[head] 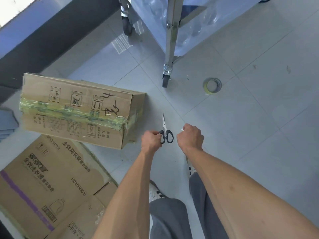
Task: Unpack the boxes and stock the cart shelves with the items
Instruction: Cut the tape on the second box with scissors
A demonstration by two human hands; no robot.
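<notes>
A brown cardboard box sealed with greenish tape lies on the floor at the left. My left hand grips the black handle of a pair of scissors, blades pointing away from me, just right of the box's end. My right hand is curled into a fist beside the scissors, and a small white scrap shows at its thumb; I cannot tell what it is. The metal cart stands at the top on castor wheels, its lower shelf holding clear plastic-wrapped items.
A flattened printed carton lies at the lower left. A roll of tape sits on the tiled floor right of the cart's near wheel. A dark wall base runs along the upper left. My legs and shoes are below.
</notes>
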